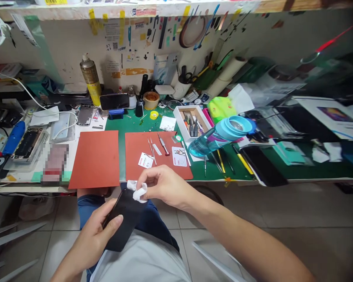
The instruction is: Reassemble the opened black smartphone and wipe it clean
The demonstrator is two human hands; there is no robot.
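Note:
A black smartphone [125,219] is tilted above my lap, off the bench's front edge. My left hand [98,231] grips its lower left part, thumb across the dark face and fingers along the side. A crumpled white tissue [138,192] touches the phone's top edge, pinched between the thumb and fingers of my right hand [160,186]. Just beyond, on the right-hand brown mat [135,145], lie tweezers [151,149], a small screwdriver [164,145] and two printed cards. Part of the phone's top is hidden by the tissue.
Another brown mat [95,156] lies on the left. A blue water bottle [207,141] stands beside a white tool box [184,121]. A dark phone [263,166] rests near the front edge at right. Farther back are a spray can [91,80] and a propped phone [114,102].

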